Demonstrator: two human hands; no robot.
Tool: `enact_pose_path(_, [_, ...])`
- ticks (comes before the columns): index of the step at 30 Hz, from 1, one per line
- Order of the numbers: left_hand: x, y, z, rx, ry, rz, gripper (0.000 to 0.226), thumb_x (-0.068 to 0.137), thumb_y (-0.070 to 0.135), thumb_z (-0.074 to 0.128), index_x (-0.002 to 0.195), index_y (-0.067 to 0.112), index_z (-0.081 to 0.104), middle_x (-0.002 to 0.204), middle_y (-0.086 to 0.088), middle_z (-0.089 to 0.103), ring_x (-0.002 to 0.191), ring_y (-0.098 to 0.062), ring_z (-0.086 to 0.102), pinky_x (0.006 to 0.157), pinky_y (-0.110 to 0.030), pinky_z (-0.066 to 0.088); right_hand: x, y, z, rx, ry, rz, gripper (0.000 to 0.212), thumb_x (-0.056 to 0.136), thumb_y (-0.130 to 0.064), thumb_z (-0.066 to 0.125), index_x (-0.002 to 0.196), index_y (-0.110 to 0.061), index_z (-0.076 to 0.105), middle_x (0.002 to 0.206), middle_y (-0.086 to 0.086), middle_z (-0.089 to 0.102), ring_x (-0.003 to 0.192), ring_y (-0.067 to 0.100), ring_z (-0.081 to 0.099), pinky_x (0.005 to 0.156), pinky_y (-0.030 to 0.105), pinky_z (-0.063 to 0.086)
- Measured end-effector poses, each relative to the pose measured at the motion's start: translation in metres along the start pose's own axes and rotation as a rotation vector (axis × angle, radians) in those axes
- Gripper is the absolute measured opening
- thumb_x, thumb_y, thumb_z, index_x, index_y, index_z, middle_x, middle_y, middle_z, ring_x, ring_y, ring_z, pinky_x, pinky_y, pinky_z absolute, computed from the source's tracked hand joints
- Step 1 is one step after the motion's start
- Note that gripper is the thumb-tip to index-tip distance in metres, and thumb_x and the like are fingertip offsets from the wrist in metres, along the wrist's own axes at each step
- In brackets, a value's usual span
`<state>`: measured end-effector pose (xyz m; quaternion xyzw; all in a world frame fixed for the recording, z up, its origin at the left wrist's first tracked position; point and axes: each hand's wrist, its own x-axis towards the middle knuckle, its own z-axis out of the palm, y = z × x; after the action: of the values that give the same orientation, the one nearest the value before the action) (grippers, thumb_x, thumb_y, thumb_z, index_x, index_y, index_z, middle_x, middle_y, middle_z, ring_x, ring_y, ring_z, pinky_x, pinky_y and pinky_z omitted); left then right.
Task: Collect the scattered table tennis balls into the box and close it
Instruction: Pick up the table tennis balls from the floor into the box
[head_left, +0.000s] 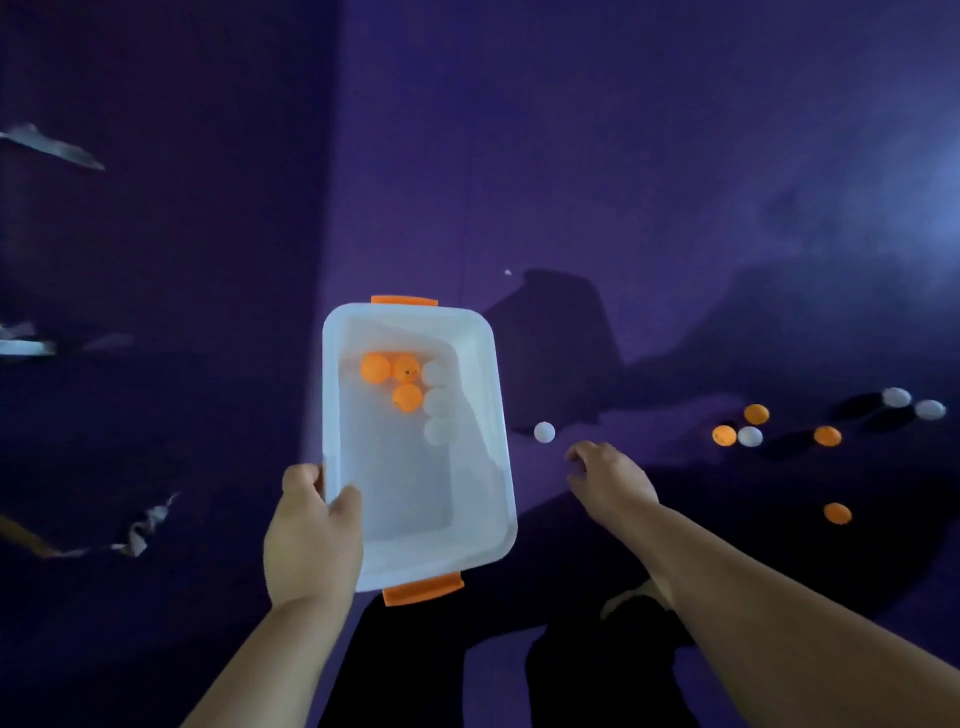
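Note:
A translucent white box (483, 415) with orange clips at its two ends is open, with no lid in view. My left hand (311, 535) grips its near left rim, thumb over the edge. Inside lie several balls, orange (375, 368) and white (437, 431). My right hand (608, 475) hovers to the right of the box, fingers loosely curled, holding nothing that I can see. A white ball (544, 432) lies on the purple floor just beyond its fingertips. Further right lie several more orange balls (756, 414) and white balls (896, 397), with one orange ball (837, 513) nearer me.
The floor is dark purple carpet under dim light. Pale scraps (140, 535) lie at the left, and my dark trouser legs (415, 665) fill the bottom middle.

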<state>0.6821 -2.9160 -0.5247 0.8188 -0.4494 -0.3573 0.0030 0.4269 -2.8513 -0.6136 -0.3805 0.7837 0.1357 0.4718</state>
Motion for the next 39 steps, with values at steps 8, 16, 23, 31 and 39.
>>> enact_pose_path(8, [0.03, -0.027, 0.101, -0.056, 0.085, -0.029, 0.018, 0.088, 0.024, 0.056, 0.102, 0.017, 0.048, 0.083, 0.002, 0.058, 0.075, -0.023, 0.055, 0.067, -0.039, 0.046, 0.122, 0.029, 0.07, -0.179, 0.008, -0.029, 0.07, 0.089, 0.001, 0.05, 0.145, -0.03, 0.021, 0.134, 0.002, 0.033, 0.088, 0.019, 0.05, 0.066, 0.029, 0.045])
enact_pose_path(16, [0.054, -0.032, 0.159, -0.031, 0.112, -0.013, 0.016, 0.087, 0.023, 0.057, 0.1, 0.017, 0.049, 0.088, -0.004, 0.061, 0.08, -0.03, 0.057, 0.074, -0.043, 0.049, 0.189, 0.042, 0.12, -0.388, 0.022, -0.203, 0.077, 0.081, 0.004, 0.059, 0.142, -0.028, 0.027, 0.145, 0.008, 0.02, 0.106, 0.023, 0.048, 0.077, 0.03, 0.048])
enact_pose_path(23, [0.055, -0.014, 0.178, 0.01, 0.073, 0.037, 0.014, 0.087, 0.024, 0.057, 0.097, 0.02, 0.048, 0.086, -0.001, 0.061, 0.079, -0.028, 0.057, 0.071, -0.041, 0.049, 0.188, 0.082, 0.109, -0.238, 0.086, -0.166, 0.034, 0.088, -0.004, 0.054, 0.118, -0.019, 0.049, 0.122, 0.005, 0.042, 0.085, 0.02, 0.046, 0.066, 0.031, 0.042])
enact_pose_path(31, [0.016, 0.05, 0.208, 0.053, 0.012, 0.154, 0.02, 0.087, 0.023, 0.058, 0.102, 0.011, 0.05, 0.087, -0.007, 0.061, 0.082, -0.034, 0.058, 0.07, -0.039, 0.046, 0.127, 0.121, 0.025, 0.503, 0.518, -0.312, 0.036, 0.094, -0.015, 0.051, 0.13, -0.013, 0.046, 0.126, 0.002, 0.051, 0.099, 0.013, 0.054, 0.075, 0.03, 0.049])
enact_pose_path(39, [-0.051, 0.134, 0.244, 0.078, -0.005, 0.277, 0.029, 0.089, 0.026, 0.056, 0.11, 0.006, 0.051, 0.095, -0.013, 0.063, 0.085, -0.036, 0.058, 0.067, -0.037, 0.042, 0.065, 0.166, -0.055, 0.562, 0.67, -0.537, 0.041, 0.087, -0.029, 0.046, 0.126, -0.016, 0.043, 0.11, -0.006, 0.052, 0.076, 0.007, 0.054, 0.061, 0.02, 0.048])
